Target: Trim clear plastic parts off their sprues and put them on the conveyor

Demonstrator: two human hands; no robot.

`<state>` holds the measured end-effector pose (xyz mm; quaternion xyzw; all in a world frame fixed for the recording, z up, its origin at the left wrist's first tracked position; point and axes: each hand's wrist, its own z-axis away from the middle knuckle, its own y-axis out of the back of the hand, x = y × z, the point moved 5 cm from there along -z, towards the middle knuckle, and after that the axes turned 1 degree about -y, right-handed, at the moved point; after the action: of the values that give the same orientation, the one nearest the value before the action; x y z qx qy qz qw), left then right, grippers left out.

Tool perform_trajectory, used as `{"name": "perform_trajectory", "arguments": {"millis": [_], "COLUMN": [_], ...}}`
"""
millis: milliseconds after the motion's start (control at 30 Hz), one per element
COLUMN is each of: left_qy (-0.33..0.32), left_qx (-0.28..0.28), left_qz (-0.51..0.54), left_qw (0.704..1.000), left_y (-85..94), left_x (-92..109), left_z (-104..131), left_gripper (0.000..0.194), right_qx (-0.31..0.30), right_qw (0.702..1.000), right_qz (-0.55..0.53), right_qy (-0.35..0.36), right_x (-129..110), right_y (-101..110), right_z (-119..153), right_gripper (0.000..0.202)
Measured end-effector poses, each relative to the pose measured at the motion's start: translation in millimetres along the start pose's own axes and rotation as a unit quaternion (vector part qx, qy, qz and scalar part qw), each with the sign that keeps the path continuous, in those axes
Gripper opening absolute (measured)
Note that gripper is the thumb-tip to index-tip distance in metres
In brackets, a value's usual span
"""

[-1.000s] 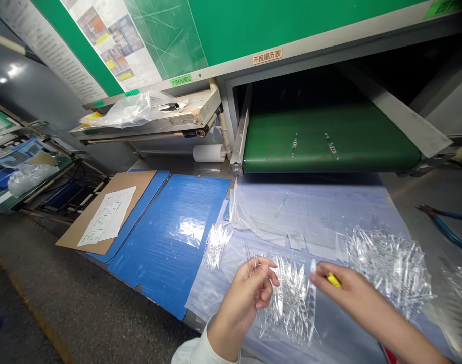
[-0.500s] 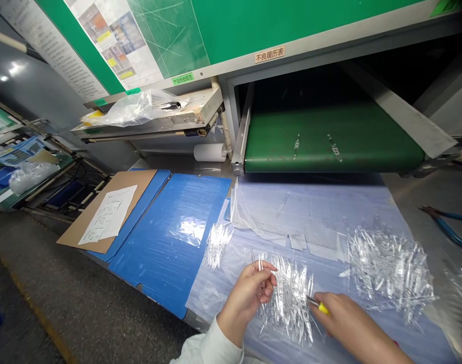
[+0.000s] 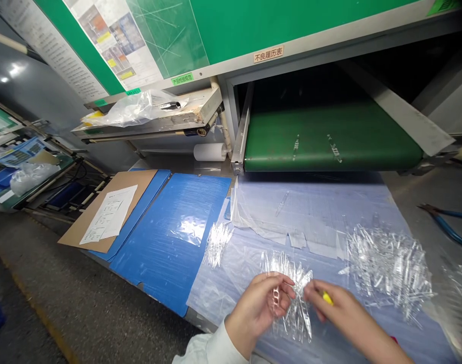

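My left hand (image 3: pixel 262 306) is closed, with a small clear plastic piece (image 3: pixel 276 298) between its curled fingers. My right hand (image 3: pixel 335 305) is wrapped round a yellow-handled tool (image 3: pixel 327 298), whose metal tip is hidden. Its fingertips sit close to the left hand's, above a pile of clear plastic pieces (image 3: pixel 301 326) on the bluish plastic sheet (image 3: pixel 249 253). Further right lies a bigger heap of similar clear pieces (image 3: pixel 390 265). A smaller bunch of clear pieces (image 3: pixel 218 245) is left of the hands.
Beyond the hands a green conveyor belt (image 3: pixel 310 136) carries a couple of clear pieces. Blue-handled pliers (image 3: pixel 445 225) lie at the right. To the left are a blue board (image 3: pixel 166 237) and brown cardboard (image 3: pixel 136 194) with a paper sheet (image 3: pixel 109 215).
My left hand has moved right and slightly down, towards the right hand. The right hand has shifted a little up, and the tool's metal tip, visible before, is now hidden.
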<state>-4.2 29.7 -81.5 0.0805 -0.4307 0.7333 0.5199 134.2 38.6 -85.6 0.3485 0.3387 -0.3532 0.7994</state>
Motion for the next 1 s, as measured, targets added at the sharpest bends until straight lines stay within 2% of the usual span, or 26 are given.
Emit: {"name": "perform_trajectory", "arguments": {"millis": [100, 200, 467, 633, 800, 1000], "left_qy": [0.03, 0.053, 0.078, 0.09, 0.112, 0.036], "left_qx": [-0.049, -0.084, -0.122, -0.122, -0.174, -0.126], "left_qz": [0.013, 0.023, 0.066, 0.082, 0.051, -0.013], "left_qw": [0.998, 0.995, 0.987, 0.985, 0.977, 0.991], "left_y": [-19.4, -33.6, -42.1, -38.0, -43.4, -46.9], "left_x": [1.8, -1.7, -8.0, -5.2, 1.3, 11.6], "left_z": [7.9, 10.7, 11.0, 11.7, 20.3, 27.8], "left_gripper": [0.028, 0.028, 0.03, 0.041, 0.048, 0.033], "right_qx": [0.029, 0.026, 0.021, 0.017, 0.036, 0.072], "right_qw": [0.996, 0.988, 0.974, 0.976, 0.983, 0.986], "right_qz": [-0.087, -0.149, -0.224, -0.213, -0.167, -0.098], "right_qy": [-0.011, -0.016, -0.001, 0.033, 0.069, 0.114], "right_x": [-18.1, -35.6, -45.6, -53.0, -57.1, -57.3], "right_y": [16.7, 19.7, 18.4, 29.5, 41.1, 48.6], "right_z": [-4.5, -8.2, -4.2, 1.0, 3.8, 8.6], "right_gripper": [0.046, 0.052, 0.056, 0.057, 0.051, 0.037]}}
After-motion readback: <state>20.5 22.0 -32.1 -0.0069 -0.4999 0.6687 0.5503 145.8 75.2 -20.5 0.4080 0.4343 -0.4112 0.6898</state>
